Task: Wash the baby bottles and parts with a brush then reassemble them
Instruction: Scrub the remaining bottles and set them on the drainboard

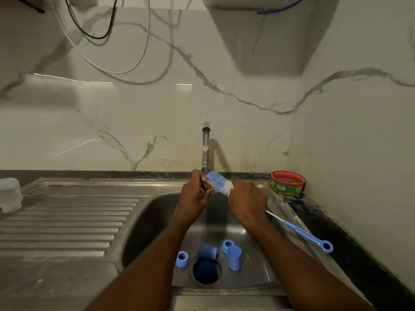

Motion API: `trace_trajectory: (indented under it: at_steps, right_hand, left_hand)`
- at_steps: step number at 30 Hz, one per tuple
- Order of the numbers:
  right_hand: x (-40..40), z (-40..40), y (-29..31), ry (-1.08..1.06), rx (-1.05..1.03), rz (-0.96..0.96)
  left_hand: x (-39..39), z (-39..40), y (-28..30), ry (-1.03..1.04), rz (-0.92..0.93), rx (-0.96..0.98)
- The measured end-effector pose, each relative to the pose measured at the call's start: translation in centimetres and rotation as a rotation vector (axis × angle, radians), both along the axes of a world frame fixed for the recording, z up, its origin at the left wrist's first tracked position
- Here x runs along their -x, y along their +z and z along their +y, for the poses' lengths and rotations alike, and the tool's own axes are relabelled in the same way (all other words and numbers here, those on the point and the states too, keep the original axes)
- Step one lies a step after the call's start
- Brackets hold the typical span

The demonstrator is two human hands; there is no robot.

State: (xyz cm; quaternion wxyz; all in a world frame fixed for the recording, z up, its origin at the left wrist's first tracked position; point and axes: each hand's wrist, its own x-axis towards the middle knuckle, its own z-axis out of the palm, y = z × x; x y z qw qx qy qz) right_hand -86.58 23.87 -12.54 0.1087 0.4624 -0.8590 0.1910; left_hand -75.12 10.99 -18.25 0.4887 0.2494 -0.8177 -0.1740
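Over the sink basin, my right hand grips the wire stem of a bottle brush. The brush's blue and white bristle head points left, and its blue ringed handle sticks out to the lower right. My left hand curls round a small part at the bristle tip, right under the running tap. My fingers hide most of that part. On the basin floor lie two blue collar rings and two blue caps, all around the drain.
A ribbed steel drainboard stretches to the left, with a pale translucent container at its far edge. A red and green tub stands in the back right corner on the dark counter. Cables hang on the marble wall behind.
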Motion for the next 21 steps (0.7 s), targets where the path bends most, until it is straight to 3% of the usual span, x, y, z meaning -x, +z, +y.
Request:
trace_trajectory:
  at_steps: [5, 11, 14, 18, 21]
  right_hand:
    - [-0.7, 0.2, -0.2, 0.043, 0.077, 0.015]
    - [-0.3, -0.1, -0.3, 0.004, 0.001, -0.008]
    - [0.3, -0.1, -0.1, -0.021, 0.034, -0.020]
    - [-0.6, 0.1, -0.1, 0.041, 0.118, -0.005]
    - [-1.7, 0.0, -0.7, 0.075, 0.079, 0.027]
  left_hand:
    - [-0.4, -0.9, -0.3, 0.122, 0.056, -0.045]
    - [0.2, -0.6, -0.4, -0.064, -0.066, 0.068]
    - [0.5, -0.3, -0.3, -0.025, -0.052, 0.044]
    - [0.9, -0.2, -0.4, 0.163, 0.143, -0.182]
    - [1.2, 0.2, -0.5, 0.095, 0.204, -0.378]
